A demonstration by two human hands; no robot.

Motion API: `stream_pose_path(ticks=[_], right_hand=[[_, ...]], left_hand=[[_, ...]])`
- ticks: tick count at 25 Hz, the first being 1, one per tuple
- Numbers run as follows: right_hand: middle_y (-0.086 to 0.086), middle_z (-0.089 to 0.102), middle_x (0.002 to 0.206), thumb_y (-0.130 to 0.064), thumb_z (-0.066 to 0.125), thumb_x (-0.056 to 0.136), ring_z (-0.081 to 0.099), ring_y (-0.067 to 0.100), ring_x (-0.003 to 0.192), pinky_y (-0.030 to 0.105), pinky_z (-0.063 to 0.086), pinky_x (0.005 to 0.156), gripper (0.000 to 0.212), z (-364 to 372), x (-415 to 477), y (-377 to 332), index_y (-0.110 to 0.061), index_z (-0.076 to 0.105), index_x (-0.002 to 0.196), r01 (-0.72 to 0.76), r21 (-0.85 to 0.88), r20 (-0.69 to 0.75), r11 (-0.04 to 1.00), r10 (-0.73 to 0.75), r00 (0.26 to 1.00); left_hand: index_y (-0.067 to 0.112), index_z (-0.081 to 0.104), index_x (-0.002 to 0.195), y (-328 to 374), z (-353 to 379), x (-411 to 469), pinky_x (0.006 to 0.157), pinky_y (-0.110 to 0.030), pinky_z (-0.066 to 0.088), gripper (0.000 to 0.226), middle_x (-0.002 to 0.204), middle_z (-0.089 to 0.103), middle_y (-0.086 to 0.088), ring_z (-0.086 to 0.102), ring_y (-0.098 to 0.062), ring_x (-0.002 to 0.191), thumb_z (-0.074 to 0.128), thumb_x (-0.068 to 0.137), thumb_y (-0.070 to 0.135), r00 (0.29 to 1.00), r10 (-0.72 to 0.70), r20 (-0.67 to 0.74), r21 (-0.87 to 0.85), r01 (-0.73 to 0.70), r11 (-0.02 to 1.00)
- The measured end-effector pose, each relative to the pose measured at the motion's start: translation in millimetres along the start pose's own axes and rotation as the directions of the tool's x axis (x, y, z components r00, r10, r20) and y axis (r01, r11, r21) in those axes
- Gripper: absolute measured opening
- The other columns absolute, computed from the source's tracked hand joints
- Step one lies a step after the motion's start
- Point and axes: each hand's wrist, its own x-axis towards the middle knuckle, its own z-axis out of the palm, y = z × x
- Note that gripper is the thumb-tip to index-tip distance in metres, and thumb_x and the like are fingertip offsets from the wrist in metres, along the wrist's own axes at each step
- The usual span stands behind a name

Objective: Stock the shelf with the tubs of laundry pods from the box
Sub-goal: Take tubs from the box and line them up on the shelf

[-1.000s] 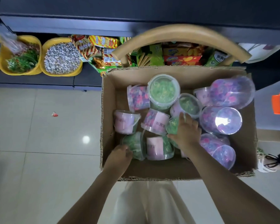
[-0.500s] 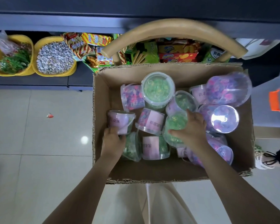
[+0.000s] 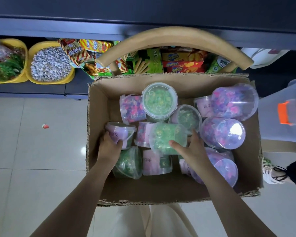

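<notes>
Probably the biggest risk is lying with the right hand. It is holding the green tub on its side, across the smooth clear wall, so in my judgement the tub could slip out during the lift or knock the neighbouring tubs, which are lying loosely against each other in the cardboard box. A squeeze that is too hard could also loosen the lid. The curved wooden chair back is standing between the box and the shelf in the upper part of the frame, and a lifted tub could hit it.

The right hand is spreading wide around the green tub in the middle of the box, with the thumb on the near side and the fingers on the far side. The left hand is curling more narrowly around the pink-labelled tub at the box's left wall, with the thumb pressing on its label. Both tubs are sitting inside the box, not yet on the shelf.
</notes>
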Motion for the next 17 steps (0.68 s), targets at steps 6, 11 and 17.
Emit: stream_pose_path(ticks=[6,11,17], right_hand=[[-0.002,0.014,0.156,-0.041,0.066,0.081,0.009,0.018,0.144,0.031,0.015,0.116,0.088,-18,22,-6,-0.024,0.013,0.15,0.483,-0.511,0.256,0.711,-0.41,0.875],[-0.002,0.025,0.15,-0.053,0.07,0.071,0.02,0.022,0.136,0.033,0.028,0.11,0.099,-18,32,-5,-0.023,0.018,0.149,0.449,-0.658,0.337,0.604,-0.296,0.894],[0.002,0.032,0.143,-0.063,0.069,0.064,0.026,0.025,0.132,0.039,0.032,0.104,0.103,-15,28,-2,-0.017,0.023,0.144,0.39,-0.775,0.278,0.497,-0.287,0.917]], left_hand=[[0.001,0.034,0.138,-4,12,15,0.102,-0.036,0.036,0.065,0.135,0.046,-0.021,0.045,-0.035,0.125,0.064,0.085,0.023,1.0,-0.006,-0.018,-0.092,0.004,0.996],[0.005,0.031,0.141,-1,22,20,0.11,-0.035,0.027,0.089,0.138,0.036,-0.019,0.032,-0.031,0.132,0.076,0.072,0.038,0.996,-0.046,-0.072,-0.023,0.044,0.999],[0.012,0.033,0.14,1,29,14,0.104,-0.031,0.031,0.083,0.141,0.034,-0.01,0.033,-0.026,0.133,0.076,0.073,0.036,0.998,-0.043,-0.05,-0.166,0.034,0.986]])
